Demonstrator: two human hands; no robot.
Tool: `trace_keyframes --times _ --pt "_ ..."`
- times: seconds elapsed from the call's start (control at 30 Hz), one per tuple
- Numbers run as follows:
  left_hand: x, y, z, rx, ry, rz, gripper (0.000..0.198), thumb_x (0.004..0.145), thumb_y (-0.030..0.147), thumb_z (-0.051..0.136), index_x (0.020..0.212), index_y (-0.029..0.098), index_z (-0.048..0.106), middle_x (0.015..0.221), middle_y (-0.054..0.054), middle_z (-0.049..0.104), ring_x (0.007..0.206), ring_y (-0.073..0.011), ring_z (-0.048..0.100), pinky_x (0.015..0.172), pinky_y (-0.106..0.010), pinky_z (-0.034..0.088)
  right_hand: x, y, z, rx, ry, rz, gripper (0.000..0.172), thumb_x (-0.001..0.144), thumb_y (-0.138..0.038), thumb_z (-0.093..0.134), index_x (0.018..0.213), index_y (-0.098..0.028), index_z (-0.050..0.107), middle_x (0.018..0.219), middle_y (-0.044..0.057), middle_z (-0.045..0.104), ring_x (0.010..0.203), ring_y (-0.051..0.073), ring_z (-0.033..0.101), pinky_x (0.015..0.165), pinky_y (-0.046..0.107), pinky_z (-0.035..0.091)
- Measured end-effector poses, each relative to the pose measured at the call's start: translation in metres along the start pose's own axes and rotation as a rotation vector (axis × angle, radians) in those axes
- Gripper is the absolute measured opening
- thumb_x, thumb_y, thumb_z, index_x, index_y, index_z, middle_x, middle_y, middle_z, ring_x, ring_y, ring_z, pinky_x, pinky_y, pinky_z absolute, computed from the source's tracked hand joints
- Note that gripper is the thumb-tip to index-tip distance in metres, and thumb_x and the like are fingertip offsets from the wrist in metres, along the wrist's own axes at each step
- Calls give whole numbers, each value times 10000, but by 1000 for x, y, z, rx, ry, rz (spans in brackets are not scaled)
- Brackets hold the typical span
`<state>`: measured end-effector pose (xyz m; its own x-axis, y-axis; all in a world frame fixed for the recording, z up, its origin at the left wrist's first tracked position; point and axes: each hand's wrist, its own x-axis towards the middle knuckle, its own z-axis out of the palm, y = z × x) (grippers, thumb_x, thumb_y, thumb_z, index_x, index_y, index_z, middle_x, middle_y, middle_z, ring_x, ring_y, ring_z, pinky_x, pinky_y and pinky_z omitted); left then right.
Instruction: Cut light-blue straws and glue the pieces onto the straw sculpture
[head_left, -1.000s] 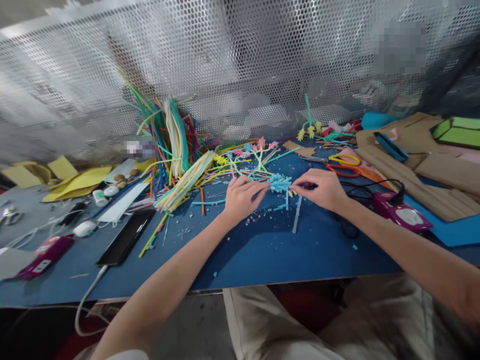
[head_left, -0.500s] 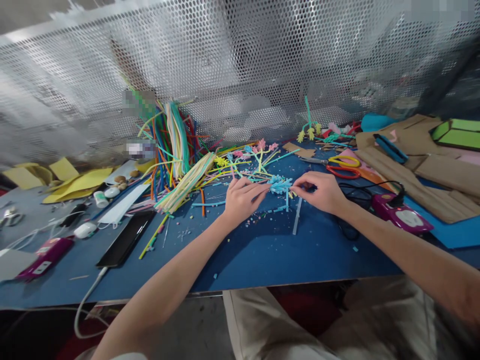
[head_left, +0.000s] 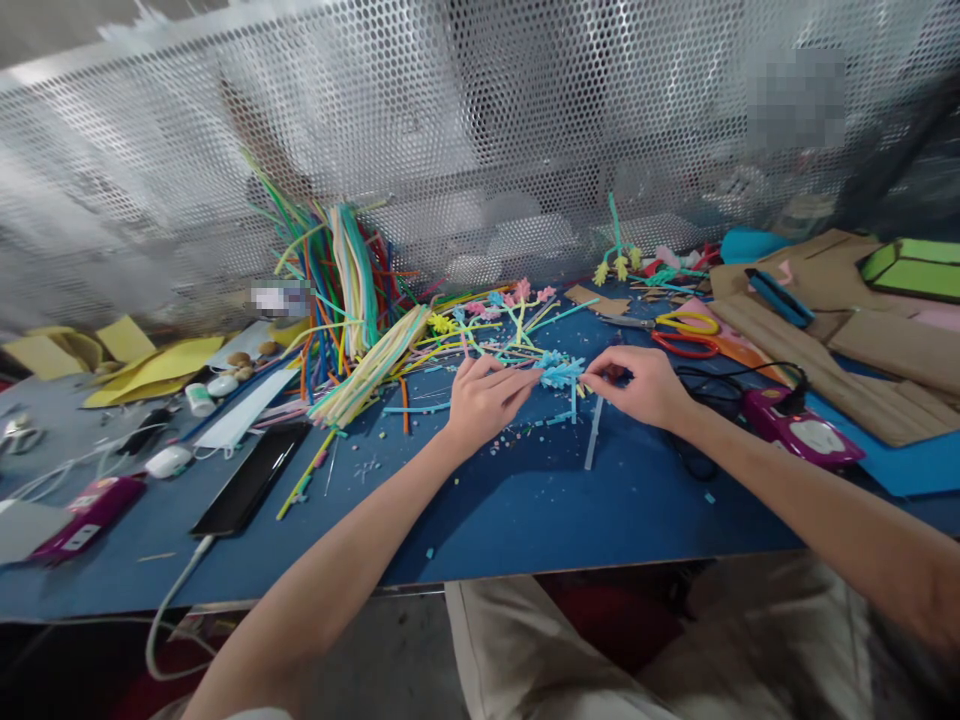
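A light-blue fuzzy pipe-cleaner flower (head_left: 561, 371) spans the gap between my hands, just above the blue tabletop (head_left: 510, 520). My left hand (head_left: 489, 402) pinches its left end between thumb and fingers. At the right end, my right hand (head_left: 637, 386) is closed in a pinch, thumb against forefinger; its fingertips hide exactly what they grip there. A short blue pipe-cleaner piece (head_left: 574, 405) lies below the flower, and a translucent strip (head_left: 593, 435) rests close to my right fingertips. Tiny coloured clippings are scattered under both hands.
Bundled pipe cleaners (head_left: 352, 280) and a cream bundle (head_left: 375, 366) stand left, near a black phone (head_left: 251, 480). Behind are pink pipe-cleaner flowers (head_left: 523, 291). Scissors (head_left: 686, 325), a purple power strip (head_left: 802, 430) and brown paper (head_left: 847, 350) lie right. A perforated metal screen (head_left: 525, 130) closes the back.
Both hands stay almost in place around the blue flower. My right fingers have shifted very slightly; nothing has been let go or picked up.
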<state>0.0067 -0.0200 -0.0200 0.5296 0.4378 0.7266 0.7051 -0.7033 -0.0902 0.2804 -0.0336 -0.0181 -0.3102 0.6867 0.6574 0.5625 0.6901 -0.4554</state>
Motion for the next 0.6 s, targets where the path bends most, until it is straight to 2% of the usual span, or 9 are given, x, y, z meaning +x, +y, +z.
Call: trace_keyframes --times 0.2,0.47,0.6 --pt "1 -1 1 3 23 2 212 951 308 645 1131 346 750 962 24 794 825 -180 602 784 -369 389 -1 1 -5 1 -10 5 143 914 -324 597 854 -215 667 734 16 680 596 142 552 607 291 446" --pt "1 -1 1 -17 -2 1 206 970 306 621 1125 346 751 950 16 795 825 -168 655 789 -369 400 1 7 1 62 -18 122 223 918 -410 631 877 -226 751 766 12 739 587 145 595 555 284 440" --pt "3 1 0 -30 -8 -10 193 972 305 617 1096 341 761 900 9 795 806 -158 680 792 -361 414 1 10 3 91 -18 127 226 906 -414 647 855 -227 764 747 13 736 585 146 595 551 283 448"
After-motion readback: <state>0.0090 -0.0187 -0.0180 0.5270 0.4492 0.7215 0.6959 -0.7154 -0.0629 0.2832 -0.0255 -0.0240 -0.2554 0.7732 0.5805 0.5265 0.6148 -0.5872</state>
